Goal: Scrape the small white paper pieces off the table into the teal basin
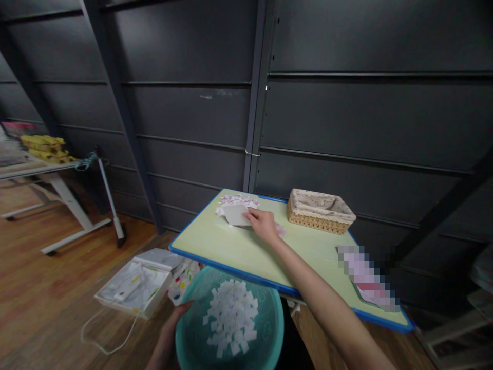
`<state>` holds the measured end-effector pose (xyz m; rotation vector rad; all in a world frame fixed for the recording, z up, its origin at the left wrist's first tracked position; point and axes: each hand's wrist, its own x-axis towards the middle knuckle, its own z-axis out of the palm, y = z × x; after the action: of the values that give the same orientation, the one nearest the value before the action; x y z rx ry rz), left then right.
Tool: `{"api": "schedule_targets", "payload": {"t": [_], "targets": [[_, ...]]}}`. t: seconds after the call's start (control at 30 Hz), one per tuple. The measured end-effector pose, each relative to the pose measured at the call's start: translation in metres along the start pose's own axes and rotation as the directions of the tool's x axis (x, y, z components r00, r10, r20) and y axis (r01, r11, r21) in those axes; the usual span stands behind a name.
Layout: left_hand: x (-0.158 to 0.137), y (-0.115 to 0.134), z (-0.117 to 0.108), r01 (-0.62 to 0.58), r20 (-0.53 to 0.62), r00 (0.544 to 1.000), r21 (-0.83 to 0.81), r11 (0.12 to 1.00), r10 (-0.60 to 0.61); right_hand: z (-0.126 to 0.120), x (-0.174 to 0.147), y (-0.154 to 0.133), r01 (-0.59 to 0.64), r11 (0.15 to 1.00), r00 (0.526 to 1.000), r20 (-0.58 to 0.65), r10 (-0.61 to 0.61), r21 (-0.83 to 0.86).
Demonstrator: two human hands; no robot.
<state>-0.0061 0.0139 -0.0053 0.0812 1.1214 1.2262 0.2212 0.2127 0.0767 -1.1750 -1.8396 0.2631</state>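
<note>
Over the table, my right hand pinches a flat pale card between thumb and fingers. The card stands tilted just in front of a heap of white and pink paper bits and hides part of it. Down at the lower left, my left hand grips the rim of a teal plastic basket below the table's near edge. Inside the basket lies a pile of small white paper squares. A faint pink patch shows on the tabletop beside my right wrist.
The pale yellow table has a blue edge. A fabric-lined wicker basket sits at its back right, and a blurred-out flat item lies at the right. An open white box with a cord is on the floor at left. Dark wall panels stand behind.
</note>
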Motion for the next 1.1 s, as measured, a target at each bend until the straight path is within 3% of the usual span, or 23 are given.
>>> {"api": "schedule_targets", "payload": {"t": [0.17, 0.5, 0.7, 0.93, 1.1], "targets": [[-0.005, 0.001, 0.004, -0.042, -0.017, 0.999, 0.111, 0.993, 0.045, -0.017, -0.026, -0.007, -0.025, 0.993, 0.997, 0.071, 0.017, 0.117], [-0.016, 0.002, 0.023, -0.028, -0.019, 0.999, 0.143, 0.989, 0.031, -0.062, -0.102, -0.023, -0.239, 0.932, 0.971, 0.088, 0.223, 0.272], [-0.015, 0.000, 0.022, -0.005, -0.011, 1.000, 0.113, 0.994, 0.006, -0.065, -0.110, -0.019, -0.306, 0.890, 0.943, -0.019, 0.331, 0.338], [-0.010, -0.002, 0.017, 0.049, 0.015, 0.999, 0.062, 0.997, -0.050, -0.061, -0.113, -0.017, -0.334, 0.860, 0.935, 0.017, 0.355, 0.385], [-0.006, -0.006, 0.014, -0.011, -0.008, 1.000, 0.057, 0.998, 0.011, -0.063, -0.108, -0.015, -0.322, 0.850, 0.944, 0.074, 0.321, 0.417]]}}
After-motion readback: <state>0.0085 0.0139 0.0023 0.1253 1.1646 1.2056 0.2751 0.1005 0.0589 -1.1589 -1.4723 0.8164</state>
